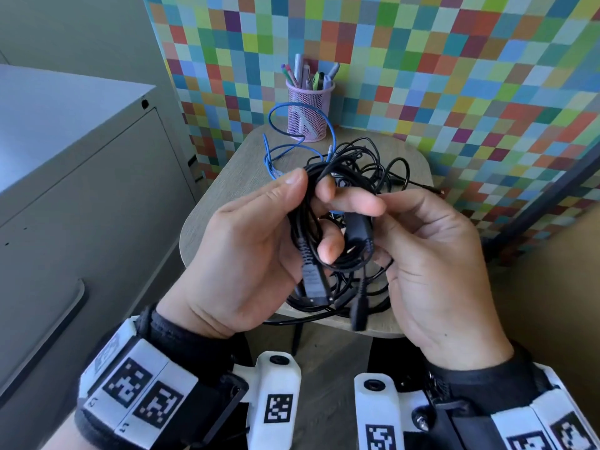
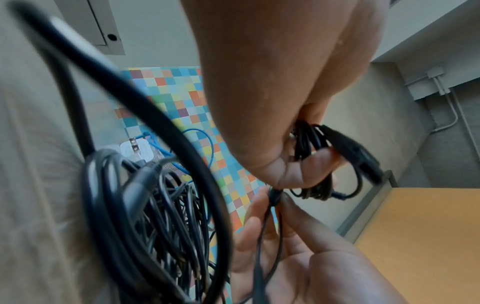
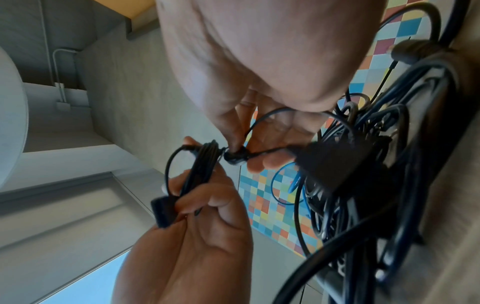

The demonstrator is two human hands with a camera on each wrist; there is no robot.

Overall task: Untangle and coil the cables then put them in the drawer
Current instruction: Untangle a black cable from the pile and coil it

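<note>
At the far left stands a grey cabinet [image 1: 81,190], its drawer fronts closed, with a dark handle low on one front. Next comes the small wooden table [image 1: 224,177], and on its far left part a blue cable [image 1: 279,151] lies in loose loops, curling round a pink mesh pen cup [image 1: 308,112] that stands at the table's back edge against the chequered wall.

Above the table's middle, the left hand [image 1: 246,254] grips a coiled black cable [image 1: 311,228] — thumb on top, fingers curled through the loops, with a black plug hanging down from the bundle by the palm. Just right of it, the right hand [image 1: 435,264] has its fingers bent in toward the same coil; in the right wrist view its fingertips [image 3: 233,142] pinch a thin free end of that cable close beside the coil.

Under and behind both hands a heap of tangled black cables [image 1: 367,164] lies on the table — one thin lead trails toward the table's right edge
</note>
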